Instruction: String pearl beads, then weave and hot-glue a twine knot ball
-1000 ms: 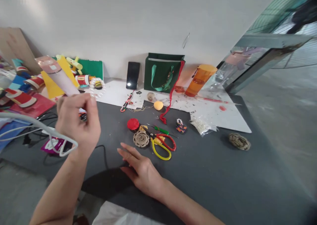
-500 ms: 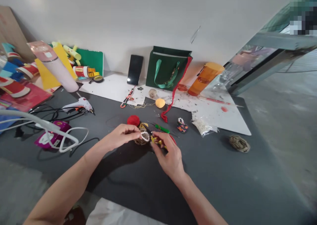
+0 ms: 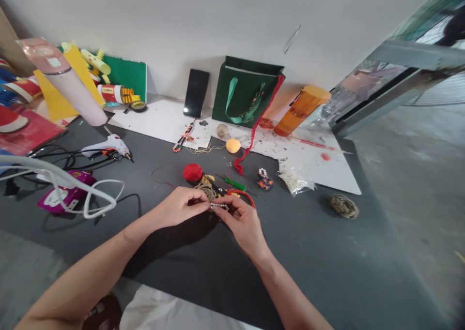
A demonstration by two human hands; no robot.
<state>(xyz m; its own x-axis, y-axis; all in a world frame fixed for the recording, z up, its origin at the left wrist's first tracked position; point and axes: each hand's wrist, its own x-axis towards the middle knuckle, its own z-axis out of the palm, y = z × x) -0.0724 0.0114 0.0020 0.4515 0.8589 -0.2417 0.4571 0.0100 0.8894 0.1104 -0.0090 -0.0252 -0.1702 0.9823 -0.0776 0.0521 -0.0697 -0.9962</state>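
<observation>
On the worktop's (image 3: 308, 252) near middle, the left hand (image 3: 174, 206) and right hand (image 3: 245, 223) each pinch a side of the small beaded loop (image 3: 220, 206); light, level fingertips should avoid straining or twisting it. Half a second earlier, the right hand was over the scissors (image 3: 251, 198) and the loop looked rounder.

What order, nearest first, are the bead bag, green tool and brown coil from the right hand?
1. green tool, just beyond the right hand
2. bead bag, off to the right
3. brown coil, farther out right
</observation>
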